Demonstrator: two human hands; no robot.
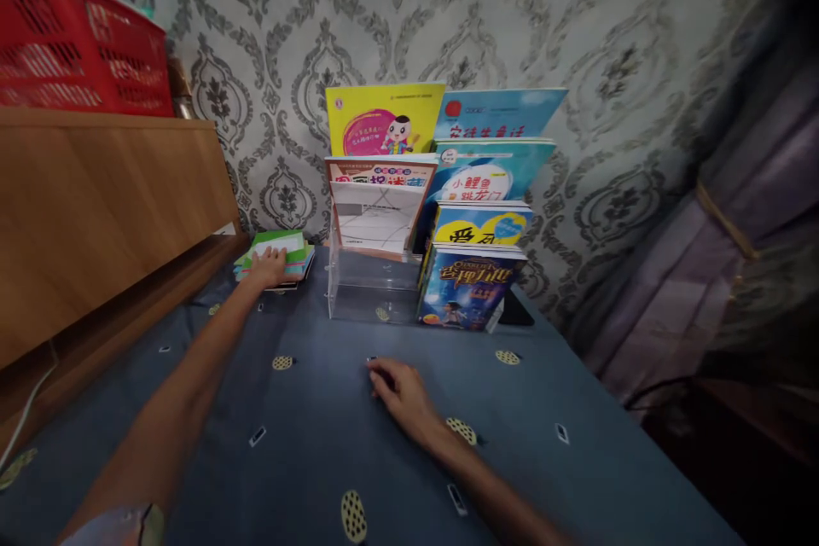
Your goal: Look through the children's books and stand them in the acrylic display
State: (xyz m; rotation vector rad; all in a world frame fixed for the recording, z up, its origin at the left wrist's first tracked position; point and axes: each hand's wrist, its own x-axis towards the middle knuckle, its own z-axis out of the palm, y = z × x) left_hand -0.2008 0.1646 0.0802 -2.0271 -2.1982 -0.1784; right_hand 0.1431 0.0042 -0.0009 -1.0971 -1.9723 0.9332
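Observation:
My left hand [269, 264] reaches far forward and lies flat, fingers spread, on top of a small stack of thin books [287, 249] with green and white covers at the back left. My right hand [400, 392] rests palm down on the blue cloth [307, 444], fingers loosely curled, holding nothing. Behind it stands a clear tiered book stand [371, 286]. Its front left slot is bare. The other slots hold upright picture books, among them a dark blue one [470, 286] at the front right and a yellow one [384, 119] at the back.
A wooden cabinet [102, 205] runs along the left, with a red plastic basket [77, 43] on top. Patterned wallpaper is behind the stand. A curtain [723, 230] hangs at the right, past the cloth's edge.

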